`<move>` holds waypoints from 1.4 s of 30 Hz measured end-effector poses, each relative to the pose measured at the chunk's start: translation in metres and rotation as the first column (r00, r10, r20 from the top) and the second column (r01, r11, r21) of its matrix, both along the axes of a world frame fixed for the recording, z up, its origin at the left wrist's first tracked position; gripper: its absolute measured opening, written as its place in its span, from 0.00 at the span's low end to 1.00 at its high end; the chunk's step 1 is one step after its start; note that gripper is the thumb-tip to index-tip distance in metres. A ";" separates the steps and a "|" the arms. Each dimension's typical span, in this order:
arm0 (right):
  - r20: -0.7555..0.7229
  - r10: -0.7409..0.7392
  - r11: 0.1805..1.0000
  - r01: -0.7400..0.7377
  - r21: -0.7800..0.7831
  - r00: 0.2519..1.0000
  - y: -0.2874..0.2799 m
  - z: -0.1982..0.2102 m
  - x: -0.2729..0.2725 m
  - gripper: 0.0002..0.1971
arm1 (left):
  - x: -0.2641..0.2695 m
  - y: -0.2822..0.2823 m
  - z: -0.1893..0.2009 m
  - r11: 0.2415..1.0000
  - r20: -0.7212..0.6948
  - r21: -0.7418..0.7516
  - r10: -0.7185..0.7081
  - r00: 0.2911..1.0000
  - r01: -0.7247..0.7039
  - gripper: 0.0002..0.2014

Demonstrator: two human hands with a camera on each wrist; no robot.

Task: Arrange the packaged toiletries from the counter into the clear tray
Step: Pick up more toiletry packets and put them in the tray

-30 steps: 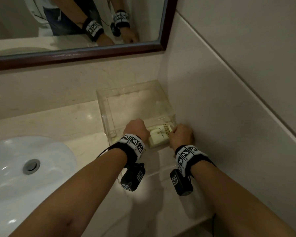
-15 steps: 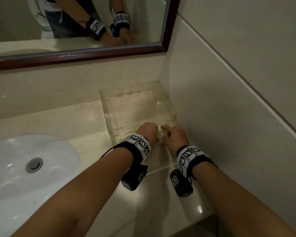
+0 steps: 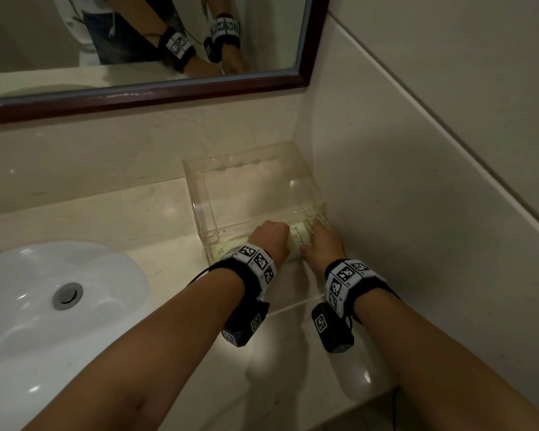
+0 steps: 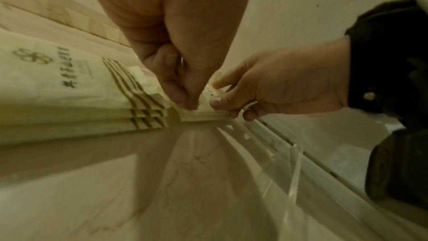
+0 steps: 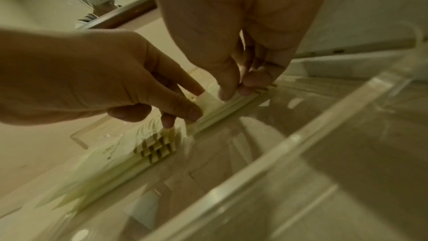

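A stack of cream toiletry packets [image 3: 300, 241] with brown stripes lies flat in the near right part of the clear tray [image 3: 196, 194], which sits in the counter corner. My left hand [image 3: 269, 239] and right hand [image 3: 322, 244] meet over the stack's right end. In the left wrist view my left hand [image 4: 185, 100] pinches the top packet's end, and my right hand [image 4: 222, 105] pinches the same end from the right. The printed stack [image 4: 69, 89] stretches away to the left. The right wrist view shows my right hand [image 5: 234, 89] on the packet edge [image 5: 208, 102].
The tray's far half holds nothing. A white sink [image 3: 44, 306] is set in the beige counter [image 3: 106, 213] at the left. A tiled wall [image 3: 417, 181] stands close on the right. A framed mirror [image 3: 137, 42] hangs behind.
My left hand has slid right along the packets until it meets my right hand at their right end. The stack has stayed low in the tray's near part.
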State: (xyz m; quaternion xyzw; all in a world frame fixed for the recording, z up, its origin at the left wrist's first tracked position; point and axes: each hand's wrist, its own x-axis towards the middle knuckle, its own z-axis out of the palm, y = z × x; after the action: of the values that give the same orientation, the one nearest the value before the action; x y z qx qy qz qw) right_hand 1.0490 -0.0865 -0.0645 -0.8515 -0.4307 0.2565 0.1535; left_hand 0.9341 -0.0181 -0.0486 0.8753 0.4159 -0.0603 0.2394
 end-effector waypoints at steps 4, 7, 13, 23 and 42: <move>-0.104 -0.058 0.995 0.066 0.077 0.993 -0.005 0.006 0.001 0.32 | -0.008 0.006 0.007 0.995 0.048 -0.034 0.093 0.994 -0.092 0.23; -0.116 -0.099 0.987 0.112 0.112 0.988 -0.007 0.014 0.003 0.31 | -0.014 0.011 0.014 0.992 0.058 -0.022 0.127 0.990 -0.126 0.17; -0.097 -0.078 0.990 0.088 0.111 0.992 -0.009 0.025 0.002 0.26 | -0.024 0.015 0.025 0.981 0.108 -0.004 0.194 0.975 -0.195 0.10; 0.026 -0.007 1.000 0.007 0.025 1.000 -0.013 0.029 -0.009 0.29 | -0.026 0.006 0.017 0.993 0.078 -0.039 0.117 0.990 -0.114 0.22; -0.126 0.153 0.937 -0.103 0.335 0.980 0.068 0.099 -0.123 0.18 | -0.166 0.032 0.074 0.845 0.203 0.021 0.519 0.830 -0.534 0.07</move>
State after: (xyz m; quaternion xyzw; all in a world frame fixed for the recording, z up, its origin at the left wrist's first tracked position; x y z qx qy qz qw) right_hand 0.9260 -0.0189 0.0341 -0.7626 -0.5091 0.2545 0.3075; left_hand 0.7685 0.0144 0.0254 0.7370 0.6180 0.1077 0.2516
